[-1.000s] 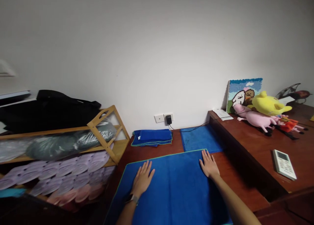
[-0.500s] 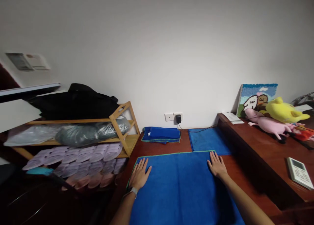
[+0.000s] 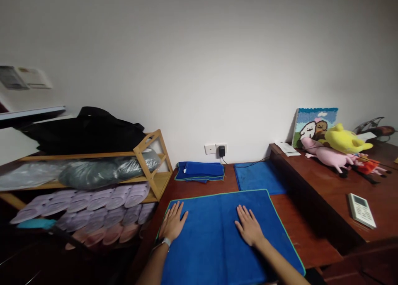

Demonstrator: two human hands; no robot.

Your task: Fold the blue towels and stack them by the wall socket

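Left hand (image 3: pixel 173 222), right hand (image 3: pixel 248 226), one towel (image 3: pixel 211 243)

Shoe rack (image 3: pixel 157 185) blocks towel's (image 3: pixel 214 235) L, prob.

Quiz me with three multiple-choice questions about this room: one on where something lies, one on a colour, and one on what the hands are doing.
1. Where does the white rectangular remote control lie?
A) On the reddish-brown wooden ledge
B) On the floor
C) On the wooden shoe rack

2. What colour is the edge trim of the large blue towel?
A) Red
B) Green
C) White

3. How are the left hand and right hand placed?
A) Both clenched in the air
B) Both open, flat on the towel
C) Both pinching a corner

Answers:
1. A, it rests on the wood at the right.
2. B, a green line runs along the border.
3. B, the fingers lie spread on the cloth.
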